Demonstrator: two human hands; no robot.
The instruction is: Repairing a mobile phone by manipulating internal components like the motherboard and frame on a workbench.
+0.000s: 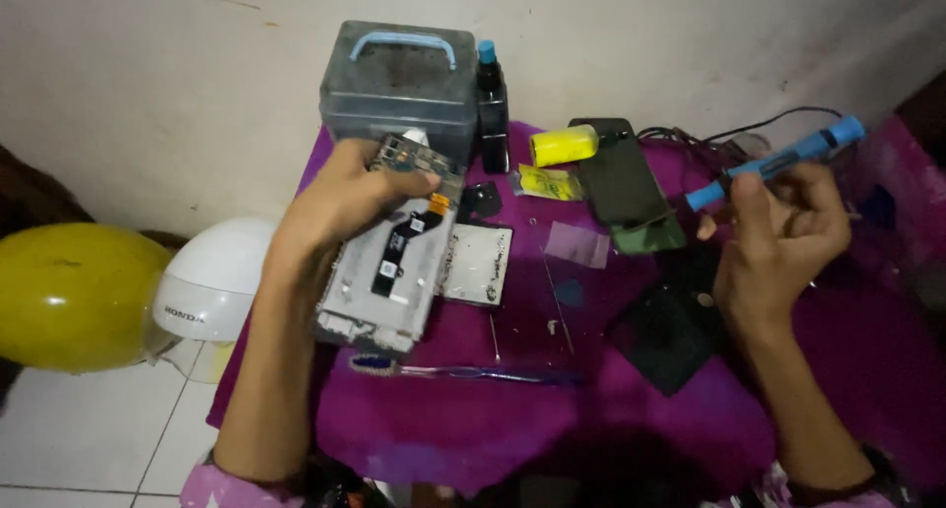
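Left hand (357, 188), left of centre, closed around the top end of an opened phone chassis (386, 271) with circuit board and black flex cable exposed, lower end resting on the purple-covered desk (512, 419). Right hand (783, 247), at the right of the frame, gripping a blue screwdriver (778, 161), tip pointing left, held above the desk. Just right of the chassis, a small white tray (478, 264). Below it, a toothbrush (443, 370). Upper centre, a grey plastic box with blue handle (399, 84) and a dark bottle (492, 109) beside it. Between the hands, a dark phone (621, 181) and a yellow container (563, 145).
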